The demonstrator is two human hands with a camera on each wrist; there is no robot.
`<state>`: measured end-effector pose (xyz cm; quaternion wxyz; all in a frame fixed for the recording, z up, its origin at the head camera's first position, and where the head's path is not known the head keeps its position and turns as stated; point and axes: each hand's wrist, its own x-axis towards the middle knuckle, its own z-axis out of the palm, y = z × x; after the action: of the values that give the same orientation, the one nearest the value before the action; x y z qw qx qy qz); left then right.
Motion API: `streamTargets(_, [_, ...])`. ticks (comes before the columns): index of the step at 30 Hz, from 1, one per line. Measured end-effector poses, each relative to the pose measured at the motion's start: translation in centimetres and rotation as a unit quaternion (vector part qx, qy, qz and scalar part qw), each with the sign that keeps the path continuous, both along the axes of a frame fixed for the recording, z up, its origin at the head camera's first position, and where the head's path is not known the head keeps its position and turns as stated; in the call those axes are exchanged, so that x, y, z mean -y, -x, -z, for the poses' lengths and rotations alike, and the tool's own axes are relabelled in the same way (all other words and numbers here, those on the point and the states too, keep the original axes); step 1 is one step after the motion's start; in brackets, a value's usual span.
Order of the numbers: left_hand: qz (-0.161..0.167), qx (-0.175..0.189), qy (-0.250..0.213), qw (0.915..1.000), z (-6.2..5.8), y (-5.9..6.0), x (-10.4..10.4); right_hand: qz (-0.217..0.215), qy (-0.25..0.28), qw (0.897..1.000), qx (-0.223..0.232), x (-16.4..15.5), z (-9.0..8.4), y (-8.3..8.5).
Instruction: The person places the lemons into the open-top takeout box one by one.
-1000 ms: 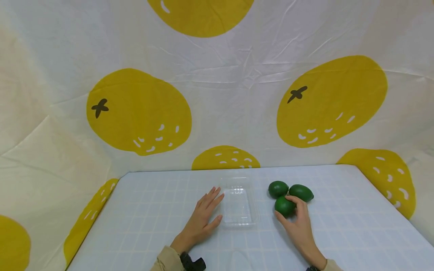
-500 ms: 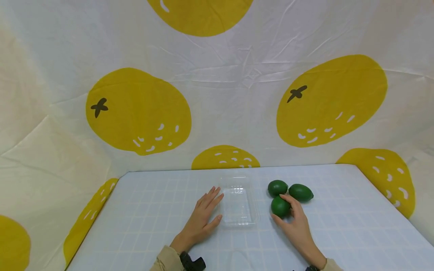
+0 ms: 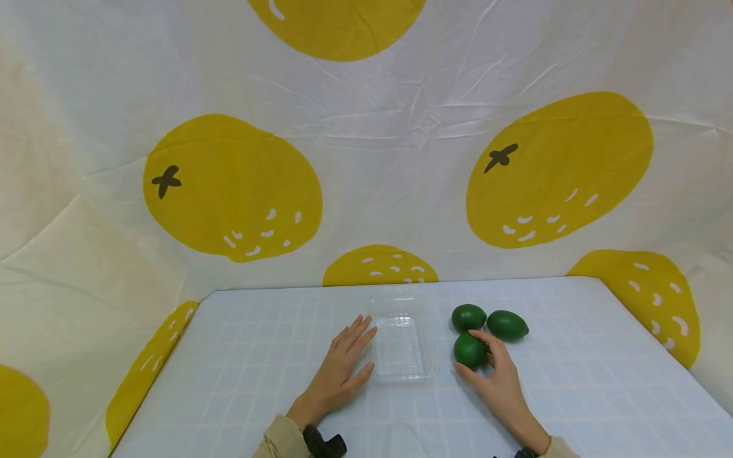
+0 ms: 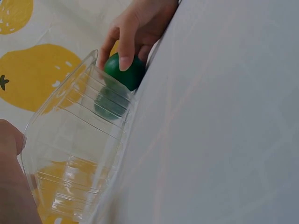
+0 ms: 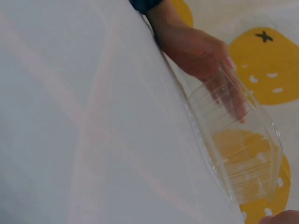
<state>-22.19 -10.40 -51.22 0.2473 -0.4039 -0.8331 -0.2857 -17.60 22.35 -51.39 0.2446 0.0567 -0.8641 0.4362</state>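
Observation:
My right hand (image 3: 499, 375) pinches a dark green lime (image 3: 469, 350) between its thumb and fingers. Behind it are two more limes, one round-looking (image 3: 468, 317) and one lying sideways with its pointed tip to the right (image 3: 507, 325). To the left stands a clear plastic container (image 3: 431, 356) with nothing in it. My left hand (image 3: 336, 369) has its fingers extended at the container's left side, fingertips right at the rim. In the left wrist view, the gripped lime (image 4: 127, 70) sits low, close to the tabletop, partly seen through the container's wall.
A pale table with a faint checked cloth (image 3: 258, 356) bears everything. Behind and beside it hangs a white curtain (image 3: 395, 178) printed with large yellow fruits. Dark wrist straps (image 3: 325, 443) sit at the sleeves.
My right hand has moved slightly left with the lime, nearer the container. The left hand, the container and the other two limes have stayed about where they were.

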Motion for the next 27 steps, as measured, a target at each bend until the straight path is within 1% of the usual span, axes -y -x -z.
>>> streamTargets(9, [0.001, 0.002, -0.002, 1.0000, 0.2, 0.1, 0.1, -0.016, 0.003, 1.000, 0.006, 0.3, -0.1, -0.1])
streamTargets(13, [0.004, 0.004, -0.006, 1.0000, 0.3, 0.0, 0.1, -0.027, 0.017, 1.000, 0.002, 0.3, -0.1, -0.1])
streamTargets(17, [0.004, 0.004, -0.008, 1.0000, 0.4, 0.1, 0.0, -0.045, 0.037, 0.998, 0.008, 0.4, -0.2, -0.1])
streamTargets(22, [0.006, -0.003, -0.007, 1.0000, 0.5, 0.2, 0.0, -0.060, 0.058, 0.996, 0.014, 0.8, -0.8, 0.1])
streamTargets(27, [0.004, -0.003, -0.006, 1.0000, 0.6, 0.3, 0.0, -0.074, 0.088, 0.993, 0.003, 1.3, -1.7, 0.5])
